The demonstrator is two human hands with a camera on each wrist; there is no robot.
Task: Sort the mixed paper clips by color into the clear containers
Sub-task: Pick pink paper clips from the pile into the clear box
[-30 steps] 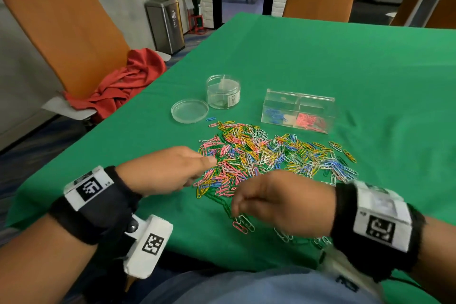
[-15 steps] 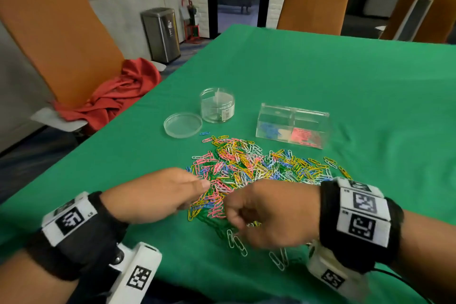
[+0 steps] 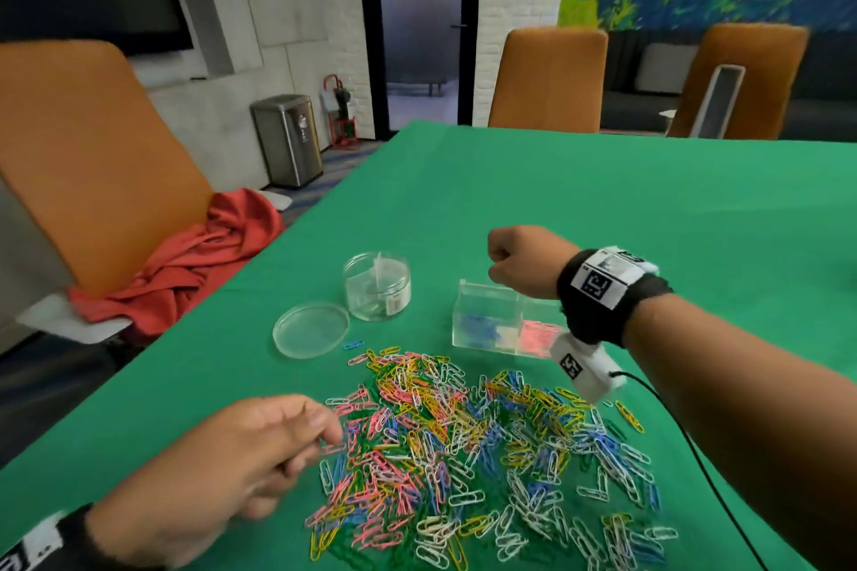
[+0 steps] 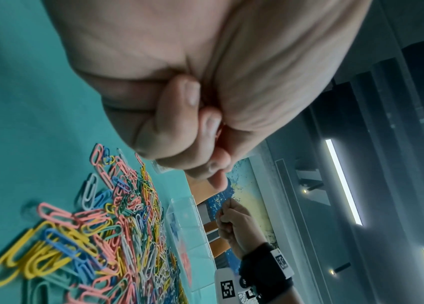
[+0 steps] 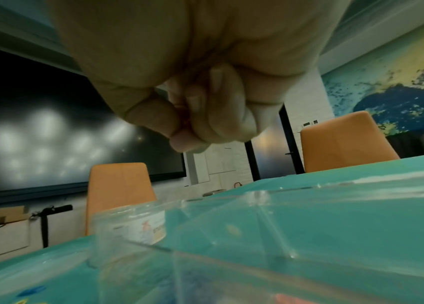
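Note:
A heap of mixed paper clips (image 3: 463, 440) (image 4: 117, 236) lies on the green tablecloth (image 3: 603, 209). Behind it stands a clear divided box (image 3: 482, 306) (image 4: 190, 226) (image 5: 309, 226) holding blue clips (image 3: 477, 327) on its left and pink clips (image 3: 535, 334) on its right. My right hand (image 3: 494, 257) (image 5: 187, 127) (image 4: 225, 218) hovers over the box as a fist, with a trace of pink between its fingers. My left hand (image 3: 331, 436) (image 4: 213, 131) sits at the heap's left edge, fingers curled, pinching a pink clip (image 3: 334, 447).
A round clear jar (image 3: 376, 287) (image 5: 132, 226) and its flat lid (image 3: 310, 329) stand left of the box. A lone blue clip (image 3: 353, 344) lies by the lid. An orange chair with a red cloth (image 3: 195, 260) is beyond the table's left edge. A black cable (image 3: 695, 454) trails from my right wrist.
My right hand has lifted from the near side of the heap and travelled away to above the divided box. The left hand has stayed at the heap's left edge. The view has tilted upward.

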